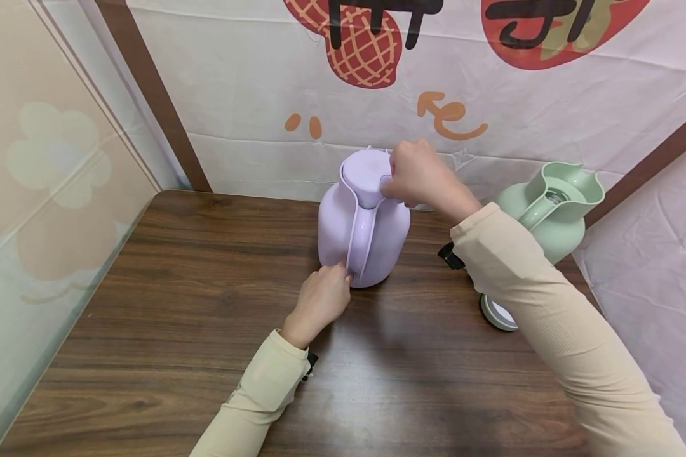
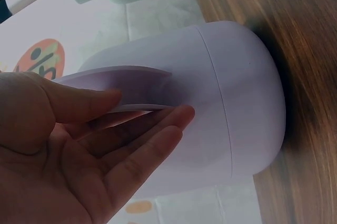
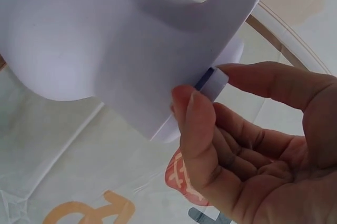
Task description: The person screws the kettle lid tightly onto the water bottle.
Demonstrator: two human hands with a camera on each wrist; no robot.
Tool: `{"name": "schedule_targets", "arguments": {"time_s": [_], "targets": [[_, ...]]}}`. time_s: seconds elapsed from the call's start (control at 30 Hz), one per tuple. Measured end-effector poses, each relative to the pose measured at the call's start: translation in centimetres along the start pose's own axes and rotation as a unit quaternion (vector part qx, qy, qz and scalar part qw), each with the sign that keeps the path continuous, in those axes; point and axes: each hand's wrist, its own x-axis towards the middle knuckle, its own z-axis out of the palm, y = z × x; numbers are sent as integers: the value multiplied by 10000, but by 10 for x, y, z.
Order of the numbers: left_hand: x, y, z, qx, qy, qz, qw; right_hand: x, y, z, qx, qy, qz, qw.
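A lilac thermos jug (image 1: 333,222) stands upright on the wooden table, its handle (image 1: 361,241) facing me. Low on that handle, my left hand (image 1: 322,293) pinches with its thumb and fingers; in the left wrist view the thumb (image 2: 87,105) lies along one edge and the other fingers are bent on the far side. The round lilac lid (image 1: 364,168) sits in the jug's collar. My right hand (image 1: 424,176) is at the lid's right side, pinching its small tab (image 3: 216,84) between thumb and forefinger, as the right wrist view shows.
A mint green jug (image 1: 568,235) with an uncovered top stands at the back right, partly behind my right sleeve. Near it lies a round green-rimmed piece (image 1: 496,314), half hidden by the sleeve. A printed cloth wall (image 1: 251,171) rises close behind the table.
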Motion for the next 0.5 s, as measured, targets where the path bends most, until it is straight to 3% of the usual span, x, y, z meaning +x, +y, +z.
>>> {"name": "schedule_targets", "arguments": {"time_s": [0.5], "targets": [[0, 1, -2, 14, -50, -31, 10000, 0, -5, 2, -57, 98, 31, 9999]]}}
